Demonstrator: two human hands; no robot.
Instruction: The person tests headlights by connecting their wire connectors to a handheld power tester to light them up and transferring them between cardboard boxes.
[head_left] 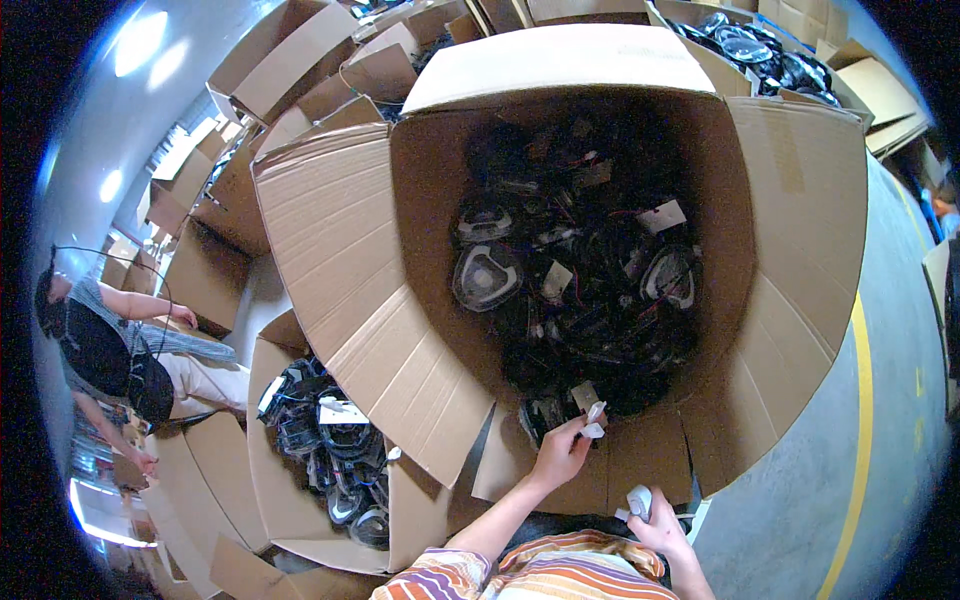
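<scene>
Setting: a warehouse or sorting floor.
Containers: a large open cardboard box (600, 250) filled with dark moulded parts (580, 270) bearing paper tags; a smaller open carton (290, 500) beside it with similar parts.
Surroundings: more cartons (290, 60) stacked behind.
Floor: bare grey concrete (800, 500) with a painted yellow line (858, 420).
Personnel: a second person (110, 350) at work among boxes at left.

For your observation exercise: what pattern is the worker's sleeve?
Multicoloured stripes on the sleeve; head view.
</scene>
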